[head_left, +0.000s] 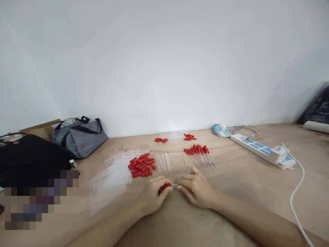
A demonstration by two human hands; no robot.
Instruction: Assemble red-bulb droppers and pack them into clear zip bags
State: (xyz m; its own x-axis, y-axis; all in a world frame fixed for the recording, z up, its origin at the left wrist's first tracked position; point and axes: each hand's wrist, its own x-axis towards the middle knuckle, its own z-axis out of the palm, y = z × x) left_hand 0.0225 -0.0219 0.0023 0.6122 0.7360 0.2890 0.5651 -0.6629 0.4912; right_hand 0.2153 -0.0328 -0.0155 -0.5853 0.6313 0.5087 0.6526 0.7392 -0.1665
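Observation:
At the near middle of the table, my left hand [153, 195] is closed around a red rubber dropper bulb [166, 186]. From the bulb a thin clear tube [174, 185] runs across to my right hand [196, 188], whose fingers pinch its other end. The bulb and tube appear to meet, but the joint is partly hidden by the left fingers. Just beyond my left hand lies a heap of loose red bulbs [142, 166]. A row of clear tubes [170, 162] lies beside the heap. Right of that row, several droppers [200, 153] with red bulbs on their tubes are fanned out.
Clear zip bags [113, 181] lie at the left. Near the wall are more red bulbs [161, 140] and tubes [176, 138]. A striped bag [79, 139] and a black bag [33, 157] stand left; a power strip [262, 150], white cable [295, 195] and blue mask [221, 130] lie right.

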